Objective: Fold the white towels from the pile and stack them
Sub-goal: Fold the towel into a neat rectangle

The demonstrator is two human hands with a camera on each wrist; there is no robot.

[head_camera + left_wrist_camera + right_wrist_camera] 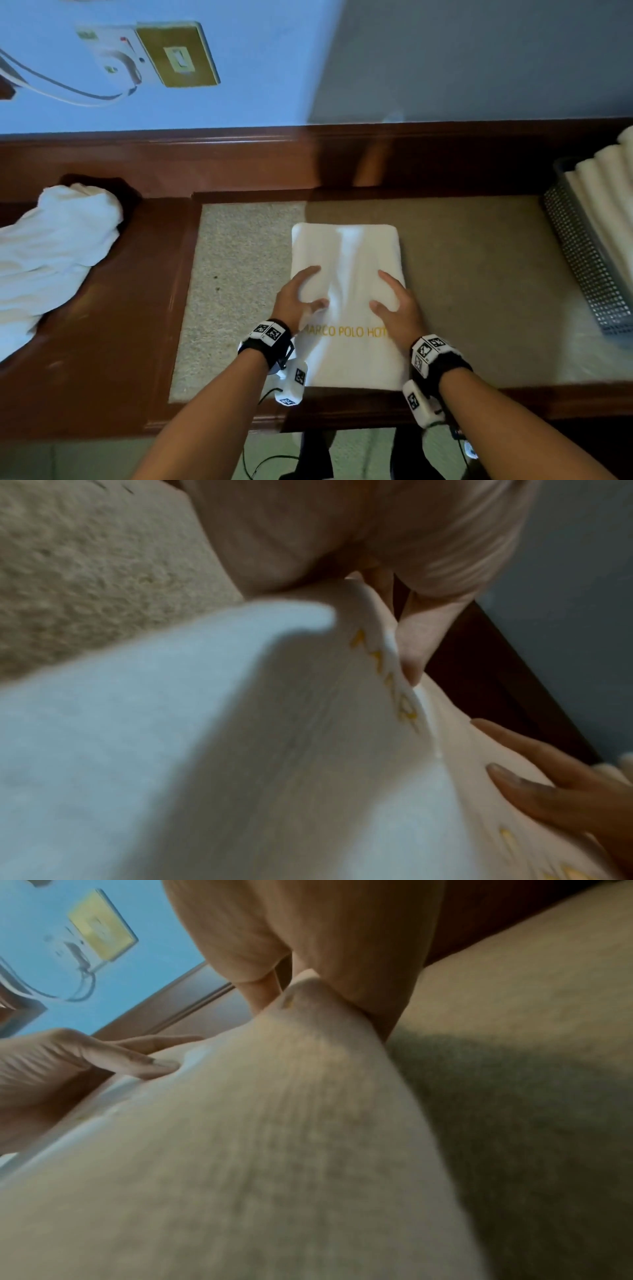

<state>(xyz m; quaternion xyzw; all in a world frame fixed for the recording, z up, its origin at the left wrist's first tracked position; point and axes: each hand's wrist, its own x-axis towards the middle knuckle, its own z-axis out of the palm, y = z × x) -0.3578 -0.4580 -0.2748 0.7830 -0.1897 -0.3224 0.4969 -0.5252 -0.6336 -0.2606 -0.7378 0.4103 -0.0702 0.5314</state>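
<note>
While unfolded towel pile [51, 253] is waiting at left, I am pressing both palms, left hand [298, 298] and right hand [394, 305], fingers spread, gripping nothing, on hotel towel [346, 253] lying part-folded on beige mat [239, 274]; final fold and stacking remaining, I judge.

Both forearms extend forward, roughly parallel, each wrist strapped with a marker band. Left hand [298, 297] and right hand [394, 306] lie palm down side by side, fingers spread and slightly bent, thumbs angled inward toward each other.
</note>
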